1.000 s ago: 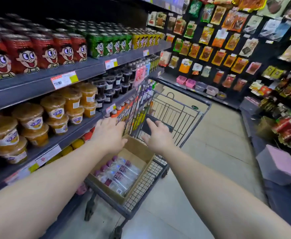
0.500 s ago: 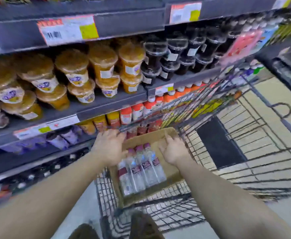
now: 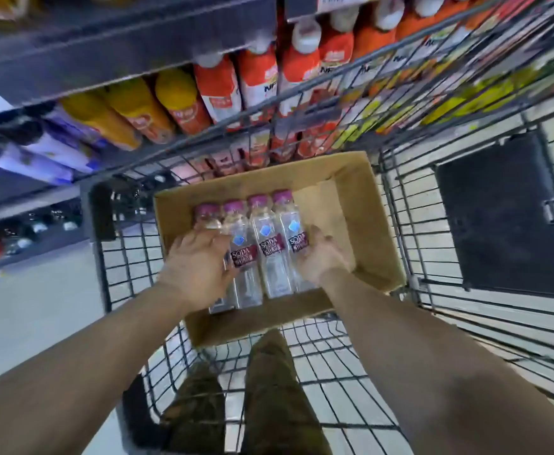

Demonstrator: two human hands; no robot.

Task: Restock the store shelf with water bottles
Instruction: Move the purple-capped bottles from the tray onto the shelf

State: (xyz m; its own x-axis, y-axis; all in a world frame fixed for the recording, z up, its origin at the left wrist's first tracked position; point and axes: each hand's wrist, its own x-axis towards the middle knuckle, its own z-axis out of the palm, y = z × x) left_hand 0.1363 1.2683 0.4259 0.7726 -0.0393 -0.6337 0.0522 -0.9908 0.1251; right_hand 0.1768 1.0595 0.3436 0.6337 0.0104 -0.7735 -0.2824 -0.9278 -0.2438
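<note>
Several clear water bottles (image 3: 270, 254) with purple caps and dark red labels lie side by side in an open cardboard box (image 3: 361, 205). The box sits in a wire shopping cart (image 3: 400, 231). My left hand (image 3: 197, 267) lies over the leftmost bottles with its fingers curled around them. My right hand (image 3: 321, 254) cups the right side of the rightmost bottle. Together the hands clasp the row from both sides. The lower ends of the left bottles are hidden under my left hand.
The store shelf (image 3: 121, 54) stands right behind the cart, holding orange-and-white drink bottles (image 3: 262, 77) and yellow ones (image 3: 131, 116). A black flap (image 3: 499, 211) lies on the cart's right part. My legs (image 3: 269, 389) show through the cart's near end.
My view has tilted down into the cart. Both hands moved from the box's far rim onto the bottles and closed around the row.
</note>
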